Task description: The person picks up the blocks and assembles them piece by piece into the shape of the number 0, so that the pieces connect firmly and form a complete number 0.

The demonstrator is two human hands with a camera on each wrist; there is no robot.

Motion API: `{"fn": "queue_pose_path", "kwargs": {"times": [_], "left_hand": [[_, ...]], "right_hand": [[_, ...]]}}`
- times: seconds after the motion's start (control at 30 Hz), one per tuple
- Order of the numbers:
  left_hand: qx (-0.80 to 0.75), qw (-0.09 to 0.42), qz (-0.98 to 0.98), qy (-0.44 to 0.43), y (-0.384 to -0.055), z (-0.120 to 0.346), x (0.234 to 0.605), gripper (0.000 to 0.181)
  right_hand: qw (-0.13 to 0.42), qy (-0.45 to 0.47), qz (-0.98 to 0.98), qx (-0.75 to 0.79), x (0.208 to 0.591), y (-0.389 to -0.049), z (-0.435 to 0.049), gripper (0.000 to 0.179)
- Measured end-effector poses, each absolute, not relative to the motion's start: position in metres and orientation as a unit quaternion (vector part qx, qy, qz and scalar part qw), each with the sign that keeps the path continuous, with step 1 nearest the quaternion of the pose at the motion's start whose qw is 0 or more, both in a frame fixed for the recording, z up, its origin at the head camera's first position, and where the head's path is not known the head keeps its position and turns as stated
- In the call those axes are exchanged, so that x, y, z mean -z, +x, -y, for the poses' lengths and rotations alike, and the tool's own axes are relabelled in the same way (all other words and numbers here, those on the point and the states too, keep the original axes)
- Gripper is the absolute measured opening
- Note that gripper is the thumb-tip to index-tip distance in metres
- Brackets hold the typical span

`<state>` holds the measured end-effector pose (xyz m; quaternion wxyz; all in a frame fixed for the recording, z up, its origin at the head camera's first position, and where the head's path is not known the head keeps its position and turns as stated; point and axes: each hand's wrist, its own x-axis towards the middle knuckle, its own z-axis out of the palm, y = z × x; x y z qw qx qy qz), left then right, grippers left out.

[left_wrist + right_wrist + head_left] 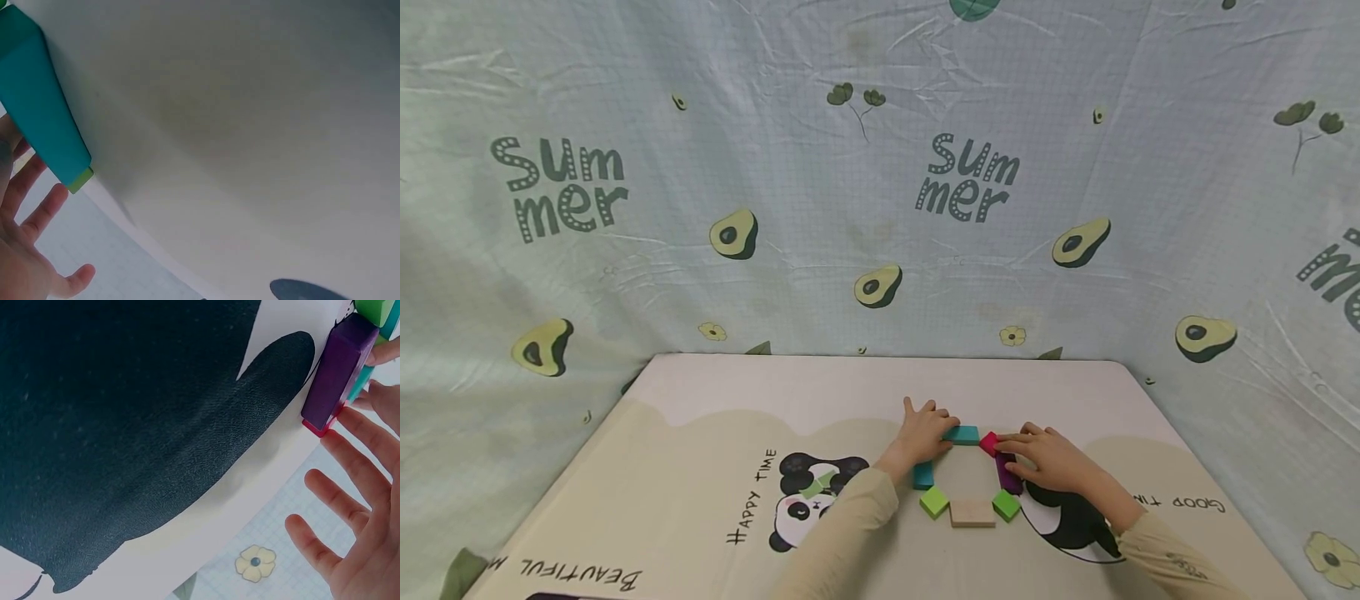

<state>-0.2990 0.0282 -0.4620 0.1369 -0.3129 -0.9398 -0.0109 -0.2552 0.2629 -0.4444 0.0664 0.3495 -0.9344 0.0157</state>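
Small blocks form a ring on the printed tabletop. At its upper left, my left hand (922,435) rests its fingers and thumb around the corner, beside the end of the upper teal block (962,435). Below that hand lies another teal block (922,476); a green block end (81,180) peeks out past a teal block in the left wrist view, mostly hidden. My right hand (1051,458) touches the red block (989,443) with outstretched fingers, its thumb by the purple block (1008,473). The right wrist view shows the other fingers spread.
Nearest me, a plain wooden block (972,513) sits between two green blocks, one at the left (934,502) and one at the right (1006,505). Panda drawings and lettering cover the table (700,467). An avocado-print curtain (805,275) hangs behind its far edge.
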Motion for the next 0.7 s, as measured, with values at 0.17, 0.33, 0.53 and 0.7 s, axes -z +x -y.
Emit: {"fn": "queue_pose_path", "kwargs": {"times": [0.17,0.33,0.53,0.7], "left_hand": [[0.017,0.129,0.942,-0.311,-0.299,-0.026,0.462,0.033],[0.021,0.118,0.942,-0.313,-0.301,-0.024,0.462,0.035],[0.027,0.11,0.941,-0.318,-0.298,-0.021,0.458,0.039],[0.044,0.114,0.934,-0.334,-0.29,-0.014,0.445,0.038]], "right_hand": [[0.068,0.353,0.933,-0.016,0.446,-0.257,-0.263,0.031],[0.063,0.349,0.935,-0.023,0.446,-0.258,-0.263,0.031],[0.059,0.343,0.937,-0.032,0.449,-0.256,-0.265,0.032],[0.095,0.345,0.932,-0.046,0.452,-0.254,-0.27,0.033]]}}
